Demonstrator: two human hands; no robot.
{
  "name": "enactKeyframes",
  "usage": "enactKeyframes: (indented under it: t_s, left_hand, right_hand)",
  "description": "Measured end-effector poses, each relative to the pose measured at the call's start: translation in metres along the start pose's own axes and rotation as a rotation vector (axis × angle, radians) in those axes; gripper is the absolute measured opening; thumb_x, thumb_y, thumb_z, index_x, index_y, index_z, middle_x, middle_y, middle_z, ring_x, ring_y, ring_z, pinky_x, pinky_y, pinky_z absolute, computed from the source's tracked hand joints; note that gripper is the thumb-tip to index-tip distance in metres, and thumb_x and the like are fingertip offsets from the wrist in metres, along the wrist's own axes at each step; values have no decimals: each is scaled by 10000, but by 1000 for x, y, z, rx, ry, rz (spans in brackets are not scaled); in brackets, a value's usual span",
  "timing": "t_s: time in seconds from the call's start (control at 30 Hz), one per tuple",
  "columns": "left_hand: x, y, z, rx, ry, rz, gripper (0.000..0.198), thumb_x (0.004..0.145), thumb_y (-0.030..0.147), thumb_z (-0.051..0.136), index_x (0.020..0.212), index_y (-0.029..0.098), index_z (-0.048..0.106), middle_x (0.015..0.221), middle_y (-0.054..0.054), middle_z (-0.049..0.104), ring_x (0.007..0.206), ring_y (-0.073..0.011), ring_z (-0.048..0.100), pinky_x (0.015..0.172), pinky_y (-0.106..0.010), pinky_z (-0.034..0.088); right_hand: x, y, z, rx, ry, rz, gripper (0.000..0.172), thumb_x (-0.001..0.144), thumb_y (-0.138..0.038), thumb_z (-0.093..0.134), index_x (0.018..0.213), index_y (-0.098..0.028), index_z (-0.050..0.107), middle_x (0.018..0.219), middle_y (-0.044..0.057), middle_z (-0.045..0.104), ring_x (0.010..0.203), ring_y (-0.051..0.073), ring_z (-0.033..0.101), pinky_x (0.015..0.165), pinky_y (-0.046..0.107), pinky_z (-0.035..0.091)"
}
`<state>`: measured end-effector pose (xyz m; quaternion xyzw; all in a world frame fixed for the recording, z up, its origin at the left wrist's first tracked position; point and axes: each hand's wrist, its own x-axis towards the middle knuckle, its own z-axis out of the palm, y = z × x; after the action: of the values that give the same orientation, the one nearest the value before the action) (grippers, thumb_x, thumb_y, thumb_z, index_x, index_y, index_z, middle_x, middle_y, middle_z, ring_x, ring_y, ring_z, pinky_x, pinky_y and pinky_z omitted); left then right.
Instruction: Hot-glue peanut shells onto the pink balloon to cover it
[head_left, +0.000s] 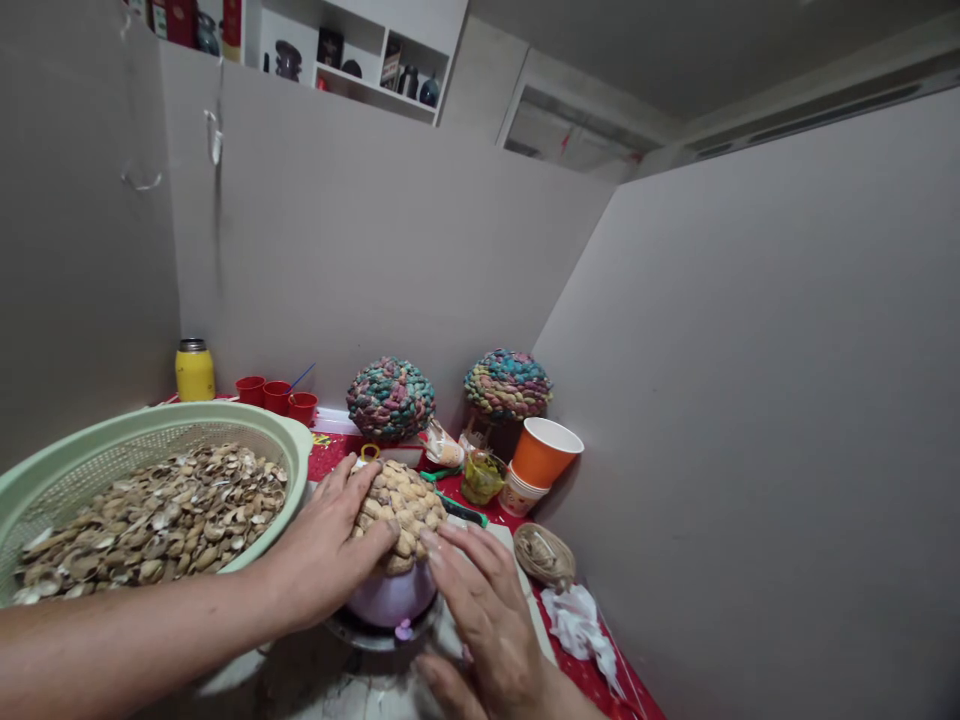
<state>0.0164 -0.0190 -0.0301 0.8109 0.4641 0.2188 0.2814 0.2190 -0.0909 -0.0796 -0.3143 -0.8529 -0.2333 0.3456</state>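
Observation:
A lilac balloon point(394, 599) rests knot side down in a dark round bowl point(360, 634). Its upper part is covered with peanut shells point(409, 512), laid close together. My left hand point(341, 535) cups the shell-covered balloon from the left, with the thumb across the front and the fingers over the far side. On the right, my right hand point(487, 610) has its fingers stretched out, their tips against the shells and the thumb apart below. Left of the bowl, a pale green colander point(300, 455) holds many loose shell pieces point(172, 515).
Two multicoloured shell-covered balls point(391, 398) stand at the back. Nearby are red cups point(276, 396), a yellow bottle point(195, 372), a plastic cup with yellowish contents point(482, 478), an orange paper cup point(546, 462), a twine coil point(544, 556) and a white plastic bag point(579, 625). Grey panels point(360, 230) enclose the table.

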Motion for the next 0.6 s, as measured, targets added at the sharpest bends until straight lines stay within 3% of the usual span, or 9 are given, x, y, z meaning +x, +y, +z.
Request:
enactKeyframes:
  t_s: [0.23, 0.37, 0.6]
  left_hand:
    - [-3, 2, -1, -53, -11, -20, 786, 901, 636, 248, 1494, 125, 313, 1607, -163, 199, 1485, -271, 104, 1192, -481, 110]
    - [-3, -1, 4, -93, -22, -26, 830, 898, 679, 198, 1495, 113, 310, 1601, -162, 216, 1488, -273, 79, 1191, -494, 110]
    - [5, -22, 22, -224, 180, 167, 676, 930, 623, 273, 1443, 211, 428, 1525, -107, 414, 1456, -280, 241, 1178, -528, 187]
  right_hand:
    - [2, -1, 1, -12, -1, -54, 571, 975, -284, 446, 1477, -63, 289, 1226, 152, 644, 1307, 303, 436, 1054, 519, 356]
    - [4, -1, -2, -5, -8, -69, 574, 955, -272, 479, 1464, -67, 309, 1222, 151, 653, 1290, 301, 454, 1052, 515, 354]
    - [8, 0, -10, 70, -21, -1, 534, 948, -303, 480, 1432, -111, 361, 1205, 140, 658, 1262, 310, 481, 1039, 524, 360]
